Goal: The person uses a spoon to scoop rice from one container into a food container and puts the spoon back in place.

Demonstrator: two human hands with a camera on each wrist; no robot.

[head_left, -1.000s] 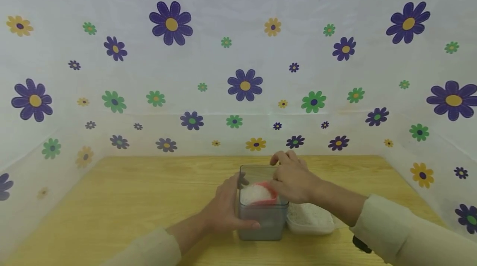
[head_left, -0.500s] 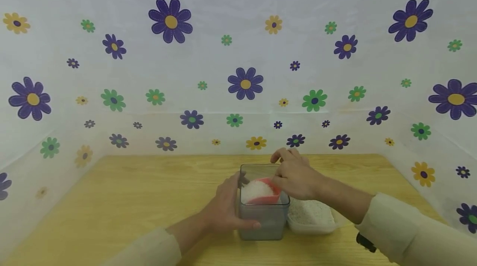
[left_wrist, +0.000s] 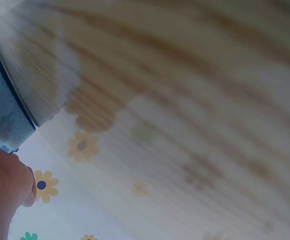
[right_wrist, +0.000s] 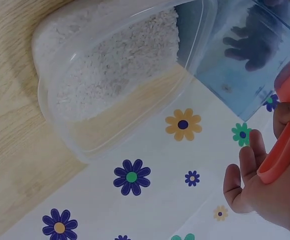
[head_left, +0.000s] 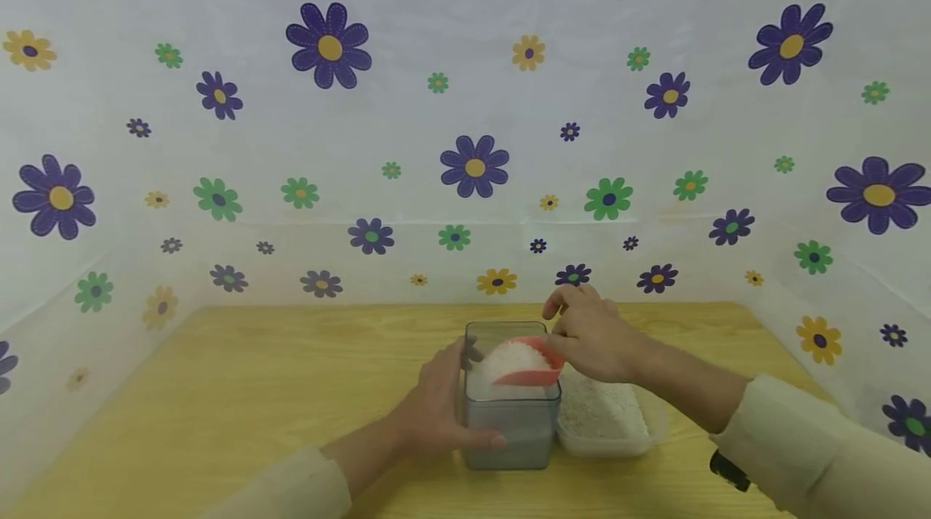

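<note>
My left hand [head_left: 440,402] grips a tall blue-grey clear container [head_left: 509,438], thumb across its front and fingers behind its left side. In the left wrist view, part of that hand [left_wrist: 5,187] shows beside the container [left_wrist: 5,102]. My right hand [head_left: 600,341] holds the handle of a coral-pink scoop [head_left: 531,377], which is heaped with white rice [head_left: 518,357] at the container's mouth. The right wrist view shows the scoop's looped handle [right_wrist: 280,152] lying across the right hand [right_wrist: 270,195], with several fingers free of it.
A low clear plastic tub [head_left: 607,448] holding rice [right_wrist: 120,65] stands to the right of the container. Both sit on a wood-grain table [head_left: 291,390]. Behind is a white flower-print sheet [head_left: 407,131].
The scoop with its heap of rice has risen and moved slightly right within the container's mouth, along with my right hand. My left hand stays on the container.
</note>
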